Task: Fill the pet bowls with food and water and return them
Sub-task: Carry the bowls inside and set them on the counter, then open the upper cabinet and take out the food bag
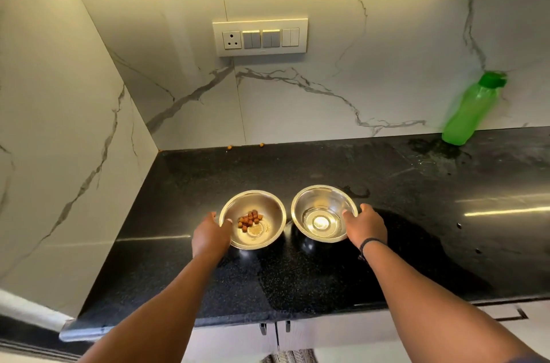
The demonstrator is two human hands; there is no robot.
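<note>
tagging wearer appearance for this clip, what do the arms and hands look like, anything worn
Both forearms are bare, with no sleeves over them and no gloves. The right wrist carries a thin dark band; the left hand and its wrist show nothing worn. No rings are visible on the right hand. A dark edge of clothing shows at the lower right corner.

No text, label, brand, number or sign can be read anywhere in the view. The green bottle [473,108] shows a plain side with no print that can be made out. The switch plate [260,37] on the wall carries a socket and rocker switches but no legible marking. The two steel bowls [253,218] bear no stamp or lettering that shows.
</note>
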